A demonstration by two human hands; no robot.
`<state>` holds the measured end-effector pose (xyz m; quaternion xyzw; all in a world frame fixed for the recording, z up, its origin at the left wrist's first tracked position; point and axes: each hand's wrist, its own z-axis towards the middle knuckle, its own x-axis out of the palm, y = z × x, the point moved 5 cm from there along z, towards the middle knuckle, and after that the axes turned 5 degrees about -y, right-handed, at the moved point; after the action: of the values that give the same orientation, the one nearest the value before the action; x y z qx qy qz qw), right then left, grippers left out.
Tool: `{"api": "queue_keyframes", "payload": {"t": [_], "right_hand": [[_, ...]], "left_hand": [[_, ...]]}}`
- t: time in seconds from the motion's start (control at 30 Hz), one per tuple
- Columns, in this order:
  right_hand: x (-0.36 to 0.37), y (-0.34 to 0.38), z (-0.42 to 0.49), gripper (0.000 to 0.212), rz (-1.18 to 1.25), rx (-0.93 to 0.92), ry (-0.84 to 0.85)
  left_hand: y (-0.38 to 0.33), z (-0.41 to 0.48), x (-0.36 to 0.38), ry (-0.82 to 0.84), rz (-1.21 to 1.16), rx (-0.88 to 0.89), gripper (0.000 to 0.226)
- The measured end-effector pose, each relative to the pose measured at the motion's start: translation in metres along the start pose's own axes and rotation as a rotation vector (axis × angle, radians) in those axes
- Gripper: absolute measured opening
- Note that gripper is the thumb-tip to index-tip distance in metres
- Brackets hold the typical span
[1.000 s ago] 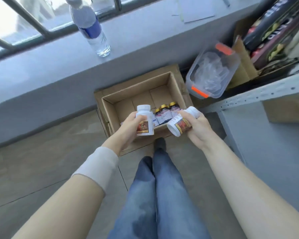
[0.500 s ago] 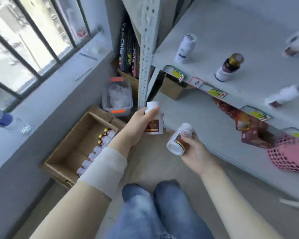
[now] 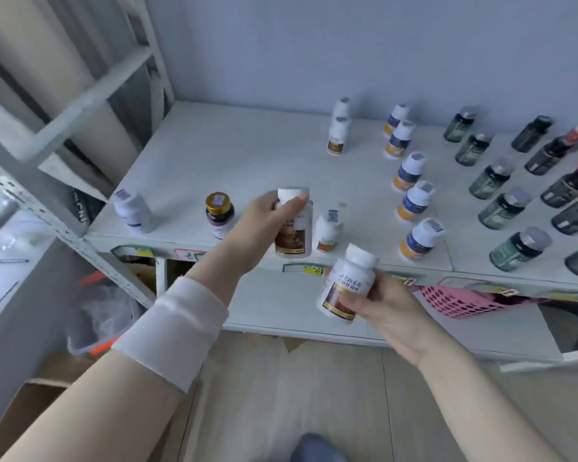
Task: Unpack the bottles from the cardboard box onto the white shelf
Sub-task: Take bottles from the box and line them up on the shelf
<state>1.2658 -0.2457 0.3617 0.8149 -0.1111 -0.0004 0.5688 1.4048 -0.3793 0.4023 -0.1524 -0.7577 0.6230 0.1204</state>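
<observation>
My left hand (image 3: 264, 225) grips the first white bottle (image 3: 294, 235) near its top, fingers (image 3: 294, 203) curled round the cap so the base stays free to land flat. I hold it upright over the front strip of the white shelf (image 3: 247, 155), just beside a small white bottle (image 3: 328, 230) and near a dark jar with a gold lid (image 3: 218, 215). Whether its base touches the shelf I cannot tell.

My right hand (image 3: 384, 308) is wrapped round the second white bottle (image 3: 346, 285), tilted and held lower, in front of the shelf edge. I judge it waits there so the two do not knock together.

Both bottles look alike: white ribbed cap, white plastic body, a label with dark lettering over a brown picture and a gold band at the foot. They should be light and rigid, easy to set down one-handed.

The bottles already on the shelf stand in rows by kind, so I aim for the open patch at the front. A corner of the cardboard box (image 3: 20, 415) shows low on my left.
</observation>
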Motion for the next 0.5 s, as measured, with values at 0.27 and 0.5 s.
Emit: {"api": "queue_keyframes", "payload": {"t": [0.27, 0.5], "right_hand": [[-0.054, 0.08, 0.1, 0.049, -0.175, -0.28, -0.241], [-0.071, 0.059, 0.185, 0.056, -0.459, -0.222, -0.348]], "left_hand": [[-0.041, 0.129, 0.028, 0.008, 0.159, 0.083, 0.012], [-0.016, 0.222, 0.054, 0.113, 0.336, 0.038, 0.035]]}}
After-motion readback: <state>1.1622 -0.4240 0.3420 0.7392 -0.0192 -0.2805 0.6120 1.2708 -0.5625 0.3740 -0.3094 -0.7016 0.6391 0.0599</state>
